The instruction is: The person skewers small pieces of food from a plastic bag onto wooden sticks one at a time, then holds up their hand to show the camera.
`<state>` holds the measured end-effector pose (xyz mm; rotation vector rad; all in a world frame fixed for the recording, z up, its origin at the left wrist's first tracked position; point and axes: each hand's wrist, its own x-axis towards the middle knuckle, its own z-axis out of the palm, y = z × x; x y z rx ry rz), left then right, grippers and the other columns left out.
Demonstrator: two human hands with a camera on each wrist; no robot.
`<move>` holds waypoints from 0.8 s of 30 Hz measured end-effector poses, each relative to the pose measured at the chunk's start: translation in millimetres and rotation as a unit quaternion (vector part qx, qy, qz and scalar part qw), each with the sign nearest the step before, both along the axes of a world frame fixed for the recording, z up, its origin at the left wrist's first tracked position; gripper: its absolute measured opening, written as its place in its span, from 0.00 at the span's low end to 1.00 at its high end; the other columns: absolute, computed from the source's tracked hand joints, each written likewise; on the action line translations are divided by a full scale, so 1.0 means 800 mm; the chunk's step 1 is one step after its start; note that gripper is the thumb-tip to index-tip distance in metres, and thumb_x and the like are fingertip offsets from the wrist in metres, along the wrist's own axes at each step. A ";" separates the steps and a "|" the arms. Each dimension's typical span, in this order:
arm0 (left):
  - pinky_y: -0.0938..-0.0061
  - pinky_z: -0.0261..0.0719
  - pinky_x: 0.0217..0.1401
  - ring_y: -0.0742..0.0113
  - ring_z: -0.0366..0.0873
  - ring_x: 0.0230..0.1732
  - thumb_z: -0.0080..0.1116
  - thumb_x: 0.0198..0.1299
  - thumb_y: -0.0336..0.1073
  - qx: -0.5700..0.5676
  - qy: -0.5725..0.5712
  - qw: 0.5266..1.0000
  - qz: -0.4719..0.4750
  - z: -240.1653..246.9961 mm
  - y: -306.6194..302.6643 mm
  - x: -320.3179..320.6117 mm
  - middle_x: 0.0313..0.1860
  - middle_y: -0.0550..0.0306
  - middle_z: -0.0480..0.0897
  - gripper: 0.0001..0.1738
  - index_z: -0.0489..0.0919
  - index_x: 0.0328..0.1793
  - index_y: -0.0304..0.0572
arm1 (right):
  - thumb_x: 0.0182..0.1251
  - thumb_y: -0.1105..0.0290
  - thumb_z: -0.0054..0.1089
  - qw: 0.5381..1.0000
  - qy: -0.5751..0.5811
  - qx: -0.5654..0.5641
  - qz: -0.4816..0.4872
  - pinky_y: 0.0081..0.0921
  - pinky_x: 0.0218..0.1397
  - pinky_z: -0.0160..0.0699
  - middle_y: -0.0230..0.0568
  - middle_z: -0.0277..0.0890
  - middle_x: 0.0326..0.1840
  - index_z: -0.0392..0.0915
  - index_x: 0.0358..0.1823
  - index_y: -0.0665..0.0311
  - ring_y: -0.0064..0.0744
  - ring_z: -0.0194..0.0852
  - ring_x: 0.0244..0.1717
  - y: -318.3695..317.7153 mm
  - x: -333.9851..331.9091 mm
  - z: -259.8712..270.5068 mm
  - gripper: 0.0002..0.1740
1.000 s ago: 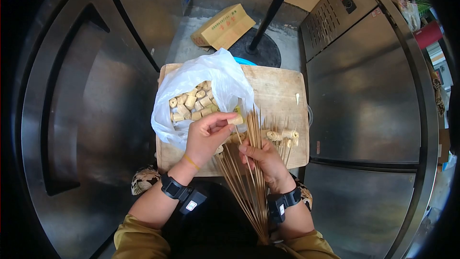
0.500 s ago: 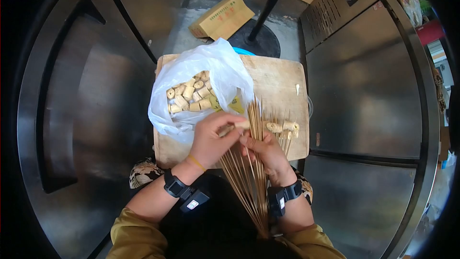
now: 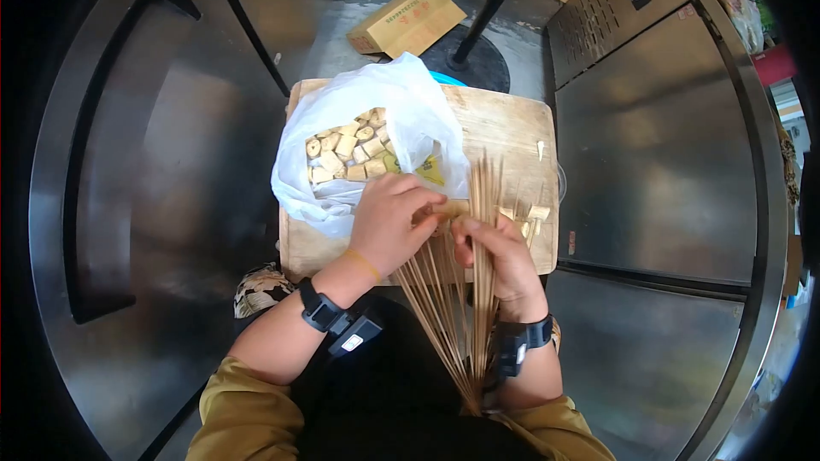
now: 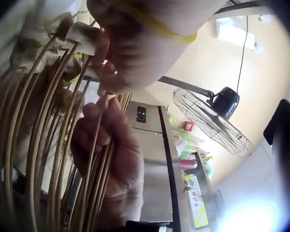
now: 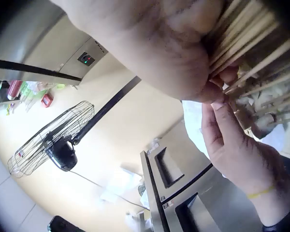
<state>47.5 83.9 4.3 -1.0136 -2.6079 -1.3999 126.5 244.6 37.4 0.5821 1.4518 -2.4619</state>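
In the head view my left hand (image 3: 395, 218) pinches a pale cylindrical piece (image 3: 455, 207) at the upper end of a thin stick. My right hand (image 3: 506, 263), fingers curled, grips a bundle of thin wooden sticks (image 3: 483, 290). The left wrist view shows the fingertips of both hands meeting at one stick (image 4: 96, 130). Below my left hand more sticks fan out, with pale pieces (image 4: 82, 38) on their ends. A white plastic bag (image 3: 329, 115) holding several cut pieces (image 3: 346, 147) lies left of the hands. Other skewered pieces (image 3: 538, 212) sit to the right.
Everything rests on a wooden board (image 3: 512, 128). A cardboard box (image 3: 408, 21) and a black round base with a pole (image 3: 487, 60) stand on the floor beyond it. Steel cabinets (image 3: 658, 145) flank both sides, and a small white scrap (image 3: 540, 150) lies on the board.
My left hand has brought the pale piece rightward, close to the bundle in my right hand. The view has shifted slightly, and both hands sit a little farther right in it.
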 end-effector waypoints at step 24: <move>0.55 0.76 0.46 0.44 0.79 0.41 0.61 0.52 0.38 -0.291 -0.024 0.926 0.238 0.005 -0.047 -0.079 0.40 0.42 0.81 0.14 0.80 0.43 0.39 | 0.62 0.70 0.62 0.994 -0.063 -0.075 0.048 0.12 0.27 0.69 0.32 0.79 0.27 0.80 0.35 0.64 0.17 0.72 0.24 -0.006 -0.006 -0.029 0.05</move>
